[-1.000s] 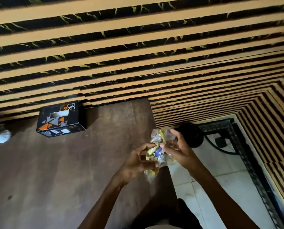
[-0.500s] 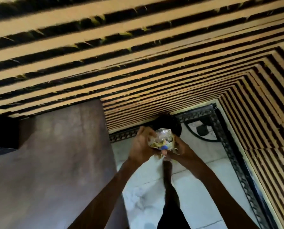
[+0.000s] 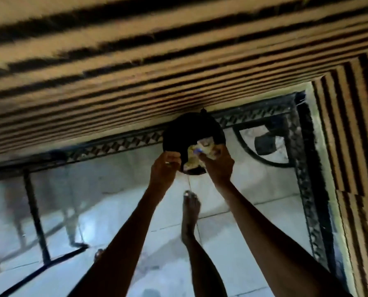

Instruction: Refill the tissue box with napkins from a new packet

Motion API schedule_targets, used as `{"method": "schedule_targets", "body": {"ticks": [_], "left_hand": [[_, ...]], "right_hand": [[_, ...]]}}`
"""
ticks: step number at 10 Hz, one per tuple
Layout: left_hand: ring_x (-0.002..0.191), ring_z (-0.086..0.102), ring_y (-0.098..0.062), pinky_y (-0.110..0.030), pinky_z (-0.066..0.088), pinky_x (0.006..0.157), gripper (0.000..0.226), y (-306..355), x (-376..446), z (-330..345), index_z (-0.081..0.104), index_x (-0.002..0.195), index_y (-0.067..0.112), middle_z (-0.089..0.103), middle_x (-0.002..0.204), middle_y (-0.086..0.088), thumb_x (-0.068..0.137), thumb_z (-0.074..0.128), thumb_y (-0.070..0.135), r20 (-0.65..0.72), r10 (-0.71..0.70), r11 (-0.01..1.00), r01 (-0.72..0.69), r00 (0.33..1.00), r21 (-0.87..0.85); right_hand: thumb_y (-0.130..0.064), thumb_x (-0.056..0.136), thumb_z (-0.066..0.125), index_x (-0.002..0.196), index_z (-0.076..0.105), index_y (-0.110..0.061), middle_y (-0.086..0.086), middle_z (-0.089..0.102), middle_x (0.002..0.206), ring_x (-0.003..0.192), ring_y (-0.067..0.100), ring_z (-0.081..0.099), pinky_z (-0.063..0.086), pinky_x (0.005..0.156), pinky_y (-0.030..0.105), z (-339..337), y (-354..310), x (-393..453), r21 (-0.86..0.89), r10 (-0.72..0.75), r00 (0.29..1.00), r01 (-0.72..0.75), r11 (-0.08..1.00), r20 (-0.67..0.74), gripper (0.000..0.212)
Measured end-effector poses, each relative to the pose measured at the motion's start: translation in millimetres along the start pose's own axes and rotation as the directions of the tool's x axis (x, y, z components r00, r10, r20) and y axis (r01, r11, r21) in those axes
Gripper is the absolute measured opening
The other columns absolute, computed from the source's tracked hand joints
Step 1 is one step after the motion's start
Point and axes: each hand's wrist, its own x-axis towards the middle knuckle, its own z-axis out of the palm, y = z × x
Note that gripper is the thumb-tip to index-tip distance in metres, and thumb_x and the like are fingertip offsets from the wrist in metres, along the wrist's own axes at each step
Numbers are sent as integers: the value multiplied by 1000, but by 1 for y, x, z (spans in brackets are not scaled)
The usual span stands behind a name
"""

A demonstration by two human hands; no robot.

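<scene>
Head view, both hands outstretched, crumpled wrapper

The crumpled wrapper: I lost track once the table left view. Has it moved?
Yes. The crumpled wrapper, in both hands, has gone from over the table to the black round bin by the striped wall.

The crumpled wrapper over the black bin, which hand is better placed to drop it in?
Right, probably. The right hand holds most of the crumpled wrapper directly above the black bin; the left hand has only an edge grip.
</scene>
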Motion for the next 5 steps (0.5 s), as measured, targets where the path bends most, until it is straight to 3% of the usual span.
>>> {"method": "schedule_targets", "body": {"ticks": [1,2,3,4,5], "left_hand": [[73,60,-9,-30,46,76,21,-43,53,5,65,92,18,65,84,1,83,64,-1,28,-20,1000,19,999,14],[82,64,-17,-36,48,80,19,-75,96,8,64,87,29,68,89,-2,80,67,12,6,-26,998,25,1000,57],[93,68,-26,-38,52,84,15,-93,114,10,66,93,24,70,99,-8,80,65,16,-27,-26,998,28,999,57],[97,68,-28,-31,51,81,19,-83,107,8,66,106,11,70,107,-13,87,63,9,-17,-36,997,37,999,63],[93,68,-25,-27,50,76,20,-59,80,5,66,107,9,70,103,-10,87,64,8,-40,-35,998,37,999,47]], "right_hand": [[-65,67,65,103,63,-12,9,69,98,96,30,63,49,82,43,59,42,64,-230,-171,985,161,960,-22,64],[-63,71,51,110,62,-11,20,61,113,106,39,55,44,88,46,99,67,108,-455,-260,966,238,858,15,66],[-44,80,54,121,58,-10,26,57,121,113,46,51,43,88,52,115,74,128,-610,-257,954,296,735,153,53],[-40,86,59,149,24,-12,23,40,146,132,46,36,34,103,53,105,65,124,-660,-117,910,373,652,399,77],[-35,86,56,144,35,-9,23,51,137,125,43,48,44,100,49,79,49,102,-507,-237,889,423,751,392,68]]}}
